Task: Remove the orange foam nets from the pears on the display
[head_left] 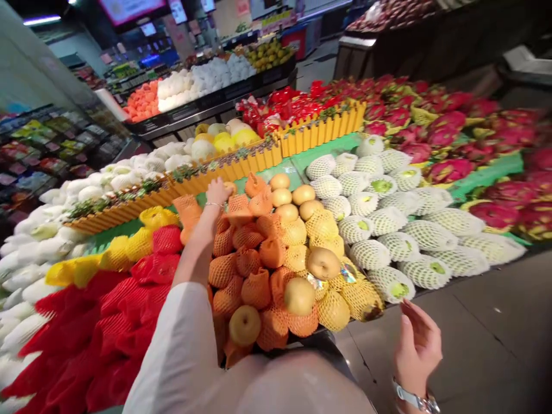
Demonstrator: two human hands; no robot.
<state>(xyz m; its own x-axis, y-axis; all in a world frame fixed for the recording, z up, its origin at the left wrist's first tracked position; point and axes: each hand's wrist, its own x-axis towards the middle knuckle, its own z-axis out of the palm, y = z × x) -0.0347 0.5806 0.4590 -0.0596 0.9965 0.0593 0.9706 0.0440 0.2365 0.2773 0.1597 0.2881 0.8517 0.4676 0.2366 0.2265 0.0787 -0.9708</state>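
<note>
Left hand (pixel 215 194) is stretched to the far side of the fruit display, fingers curled at a tan fruit (pixel 230 187); whether the fruit is gripped or only touched cannot be told. That fruit is seen at the far edge of the orange-netted fruit (pixel 248 261), left of the far group of bare tan fruit (pixel 282 197). Thin bracelet (pixel 215 204) is worn on the left wrist; forearm is covered partly by a pale sleeve (pixel 185 328).

Right hand (pixel 418 339) is held at the near right, thumb and fingers bent with a narrow gap between. Fingertips are placed just beside the nearest white-netted fruit (pixel 391 284); contact cannot be confirmed. Watch (pixel 414 397) is worn on the right wrist.

Three bare fruits are set on the netted ones at the near side: one at left (pixel 245 325), one in the middle (pixel 299 296), one at right (pixel 323 263). Yellow-netted fruit (pixel 334 310) is stacked between the orange and white rows. Red-wrapped fruit (pixel 107 322) is piled at near left, dragon fruit (pixel 448 127) at far right. Display is bordered on the far side by a yellow fence (pixel 321 131).
</note>
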